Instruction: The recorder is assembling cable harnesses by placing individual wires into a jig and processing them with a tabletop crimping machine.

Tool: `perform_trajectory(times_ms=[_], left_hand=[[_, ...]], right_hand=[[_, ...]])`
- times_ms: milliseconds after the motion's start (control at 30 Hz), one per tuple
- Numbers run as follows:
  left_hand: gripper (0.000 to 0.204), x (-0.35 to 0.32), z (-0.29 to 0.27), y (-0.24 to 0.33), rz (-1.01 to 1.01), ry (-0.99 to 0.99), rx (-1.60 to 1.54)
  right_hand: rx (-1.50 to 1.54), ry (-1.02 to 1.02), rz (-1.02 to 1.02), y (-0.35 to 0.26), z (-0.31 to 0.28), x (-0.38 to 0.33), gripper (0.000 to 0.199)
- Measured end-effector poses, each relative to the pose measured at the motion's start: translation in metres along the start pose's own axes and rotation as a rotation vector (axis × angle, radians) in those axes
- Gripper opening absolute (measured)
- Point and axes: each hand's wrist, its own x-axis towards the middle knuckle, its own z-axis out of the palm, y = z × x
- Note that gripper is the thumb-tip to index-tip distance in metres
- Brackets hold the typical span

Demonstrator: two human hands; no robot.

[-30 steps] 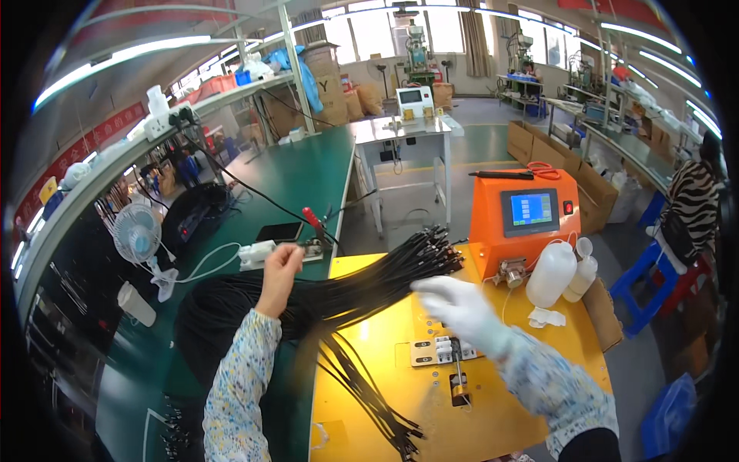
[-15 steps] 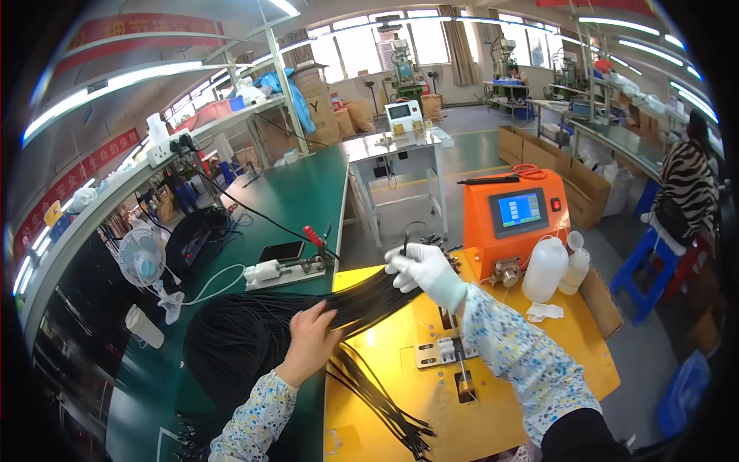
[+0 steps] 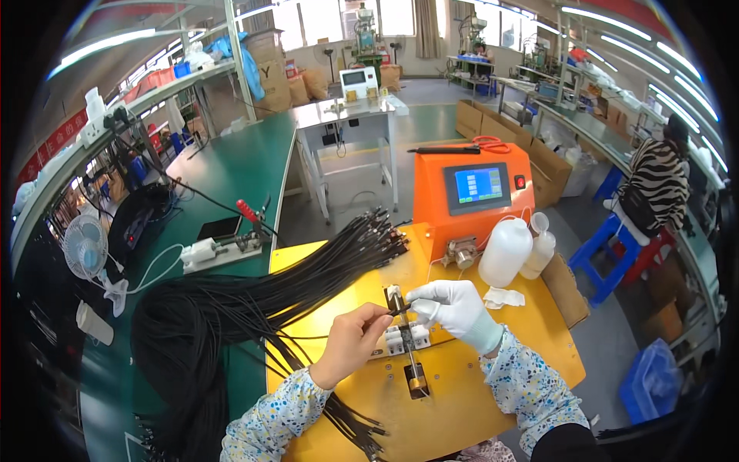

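Observation:
Between my two hands, over the yellow machine plate (image 3: pixel 454 385), stretches the end of one black cable (image 3: pixel 399 310). My bare left hand (image 3: pixel 350 343) pinches it on the left. My right hand (image 3: pixel 454 312), in a white glove, has its fingers closed at the cable's tip. Just below the hands sits a small metal-and-white fixture (image 3: pixel 408 339) with a rod running toward me. A thick bundle of black cables (image 3: pixel 308 289) lies to the left, its connector ends spread at the far edge of the plate. Several more cable ends (image 3: pixel 354 423) hang down nearer me.
An orange machine (image 3: pixel 469 192) with a screen stands behind the plate. White plastic bottles (image 3: pixel 506 252) and a crumpled tissue (image 3: pixel 504 298) are at the right. A toggle-clamp fixture (image 3: pixel 223 254) and a small fan (image 3: pixel 85 246) stand left on the green table (image 3: pixel 223 173). A person sits far right.
My right hand has come from the cable bundle toward me with one cable end. My left hand has left the bundle and now pinches that cable. The view has shifted rightward.

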Motion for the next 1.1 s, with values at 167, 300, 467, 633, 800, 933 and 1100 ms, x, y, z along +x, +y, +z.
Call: perform_trajectory(times_ms=[167,300,467,633,800,933,1100], left_hand=[[0.012,0.000,0.003,0.003,0.156,-0.051,0.161],[0.012,-0.001,0.000,-0.003,0.133,-0.141,0.116],[0.013,-0.005,-0.002,-0.003,-0.006,-0.226,0.078],[0.012,-0.011,0.008,-0.013,-0.101,-0.185,-0.059],[0.018,-0.016,0.010,-0.004,0.182,-0.099,0.480],[0.038,-0.019,0.009,-0.007,0.381,-0.082,0.812],[0.040,-0.022,0.009,-0.010,0.398,-0.129,0.841]], right_hand=[[-0.196,0.035,-0.024,0.018,-0.012,-0.006,0.018],[-0.101,0.001,0.073,0.024,-0.006,-0.006,0.017],[-0.071,0.018,0.149,0.027,0.002,-0.007,0.012],[-0.145,0.001,0.201,0.022,0.003,-0.009,0.014],[-0.535,-0.011,-0.155,0.040,-0.008,-0.002,0.012],[-0.783,0.013,-0.307,0.040,-0.006,-0.002,0.013],[-0.691,-0.051,-0.131,0.030,-0.012,-0.003,0.012]])
